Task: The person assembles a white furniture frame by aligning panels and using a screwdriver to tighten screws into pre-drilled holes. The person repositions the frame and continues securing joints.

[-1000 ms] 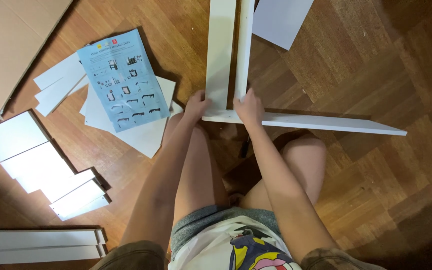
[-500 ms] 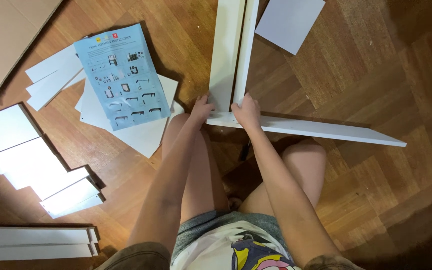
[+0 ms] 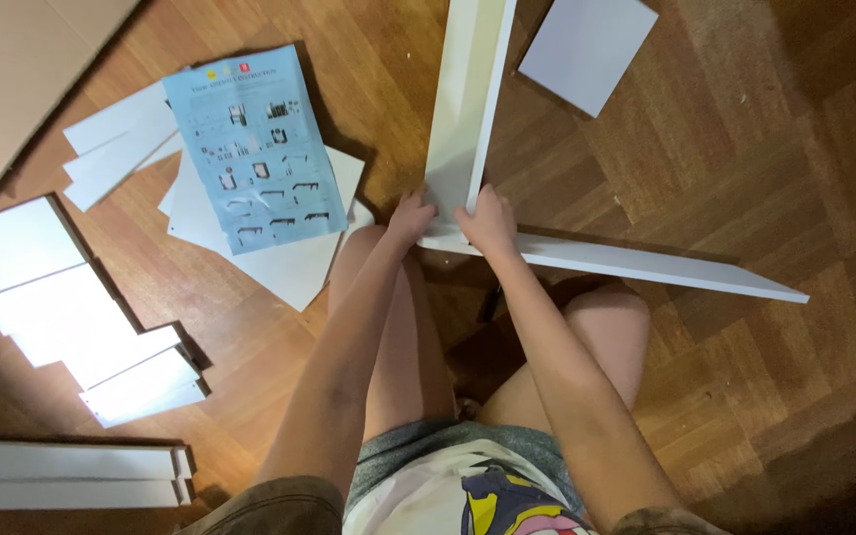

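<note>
A long white board [image 3: 463, 99] runs away from me and meets a second white board [image 3: 666, 266] that runs off to the right, so the two make an L-shaped corner in front of my knees. My left hand [image 3: 409, 216] grips the left side of that corner. My right hand [image 3: 488, 222] presses on the joint from the right, fingers curled over the board edges. Both arms reach forward over my bare legs.
A blue instruction sheet [image 3: 255, 149] lies on white panels [image 3: 294, 263] to the left. More white panels [image 3: 61, 297] are stacked at far left, long boards [image 3: 66, 474] at bottom left, a square panel [image 3: 587, 45] at the top, cardboard [image 3: 12, 69] at top left. The floor is wood parquet.
The view has shifted slightly, so the boards and papers sit a little lower and to the right. Both hands stay on the board corner in the same grip.
</note>
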